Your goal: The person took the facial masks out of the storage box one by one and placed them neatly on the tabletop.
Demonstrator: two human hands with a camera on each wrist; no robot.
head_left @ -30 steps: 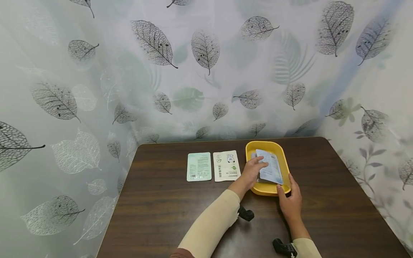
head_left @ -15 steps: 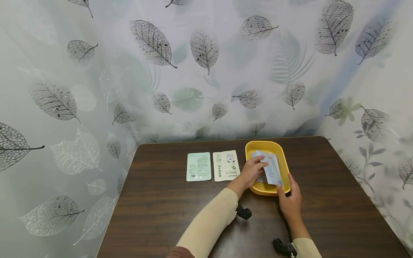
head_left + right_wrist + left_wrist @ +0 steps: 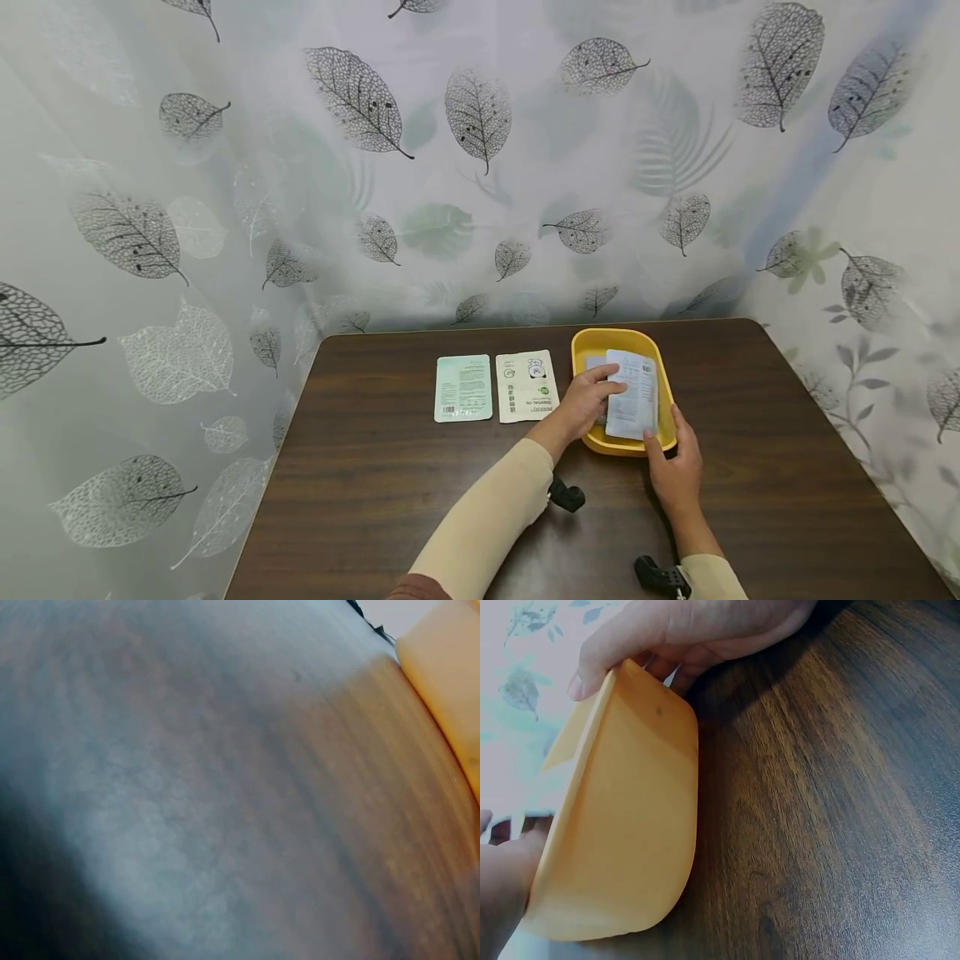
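Note:
In the head view my left hand (image 3: 581, 410) reaches over the left rim of a yellow plastic tray (image 3: 663, 417) and holds a flat pale-blue sachet (image 3: 632, 398) by its left edge. Small print covers the sachet's face. Another bluish sachet (image 3: 594, 362) lies partly hidden under that hand. My right hand (image 3: 677, 468) grips the tray's near right corner, thumb over the rim. The left wrist view has the right hand (image 3: 697, 630) at the top of the tray's wall (image 3: 634, 795), and part of the left hand (image 3: 506, 881) inside the rim.
Left of the tray, a mint-green sachet (image 3: 463, 388) and a cream sachet (image 3: 527, 385) with a panda drawing lie side by side on the dark wooden table (image 3: 360, 492). A leaf-patterned curtain (image 3: 480, 208) hangs behind. Each wrist bears a black device (image 3: 660, 577).
The pale-blue sachet in the left hand has turned from slanting to nearly straight, facing up within the tray. The right hand keeps its grip on the tray, which has not moved.

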